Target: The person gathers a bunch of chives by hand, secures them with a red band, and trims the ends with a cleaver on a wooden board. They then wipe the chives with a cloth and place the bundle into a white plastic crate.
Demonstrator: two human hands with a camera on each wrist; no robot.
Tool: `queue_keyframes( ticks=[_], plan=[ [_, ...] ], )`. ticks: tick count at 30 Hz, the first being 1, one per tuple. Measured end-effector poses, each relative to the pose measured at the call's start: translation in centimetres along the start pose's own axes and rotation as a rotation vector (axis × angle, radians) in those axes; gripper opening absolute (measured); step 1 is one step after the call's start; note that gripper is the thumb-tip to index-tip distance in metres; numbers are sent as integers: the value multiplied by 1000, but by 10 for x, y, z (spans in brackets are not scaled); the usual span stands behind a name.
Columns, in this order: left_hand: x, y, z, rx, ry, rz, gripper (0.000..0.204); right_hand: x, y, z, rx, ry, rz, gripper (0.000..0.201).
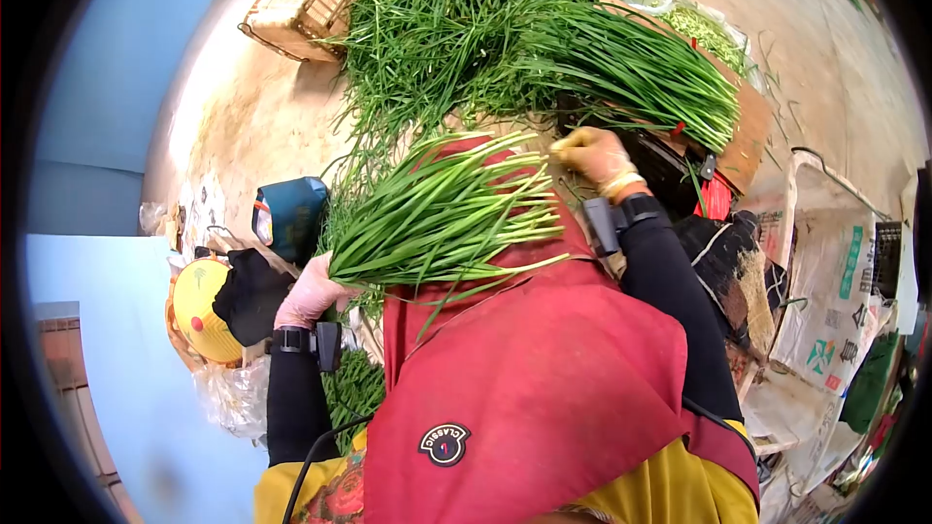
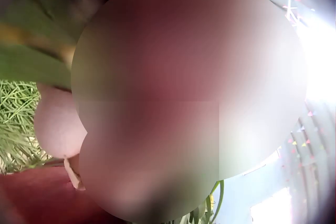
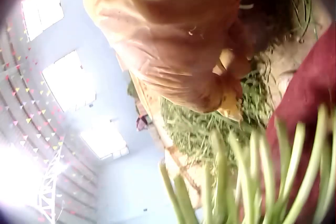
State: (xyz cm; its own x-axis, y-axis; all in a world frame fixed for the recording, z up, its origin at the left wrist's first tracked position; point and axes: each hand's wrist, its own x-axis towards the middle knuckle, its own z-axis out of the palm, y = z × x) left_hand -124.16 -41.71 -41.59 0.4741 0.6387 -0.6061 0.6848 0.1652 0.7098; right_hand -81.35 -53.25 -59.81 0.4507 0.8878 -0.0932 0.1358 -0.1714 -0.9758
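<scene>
A loose bunch of long green stalks (image 1: pixel 447 213) lies across the red apron (image 1: pixel 524 340), pale cut ends toward the right. My gloved left hand (image 1: pixel 316 293) grips its leafy end at the left; the left wrist view is mostly blurred. Just beyond the pale ends, my right hand (image 1: pixel 594 157), in a thin yellowish glove, has its fingers curled in, with nothing seen in them. In the right wrist view that hand (image 3: pixel 173 40) is near the pale stalk ends (image 3: pixel 252 171), apart from them.
A big heap of green stalks (image 1: pixel 437 29) covers the floor ahead, with a neater pile (image 1: pixel 641 68) at its right on cardboard. A wicker basket (image 1: pixel 316 0) stands upper left. A teal bag (image 1: pixel 291 218) and a yellow round hat (image 1: pixel 206 311) are at the left, white sacks (image 1: pixel 825 281) at the right.
</scene>
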Motion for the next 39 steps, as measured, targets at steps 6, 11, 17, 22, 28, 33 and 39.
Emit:
queue_keyframes(
  ticks=[6,11,17,22,28,33,39],
  plan=[
    [-8,31,-10,132,22,11,24,-26,-19,-38,265,-91,389,20],
    [-10,53,-4,212,32,16,23,-24,-28,14,314,-364,75,30],
    [-13,95,4,377,28,12,29,-14,12,20,226,-234,157,19],
    [-12,155,3,668,64,72,41,-36,52,-41,-325,7,303,17],
    [-18,271,48,1030,170,188,28,-43,63,-48,-128,202,277,17],
    [-33,320,73,1237,182,552,32,-38,69,-47,141,271,179,27],
    [-27,252,63,1544,244,896,72,-26,87,-49,267,378,-40,36]
  ],
)
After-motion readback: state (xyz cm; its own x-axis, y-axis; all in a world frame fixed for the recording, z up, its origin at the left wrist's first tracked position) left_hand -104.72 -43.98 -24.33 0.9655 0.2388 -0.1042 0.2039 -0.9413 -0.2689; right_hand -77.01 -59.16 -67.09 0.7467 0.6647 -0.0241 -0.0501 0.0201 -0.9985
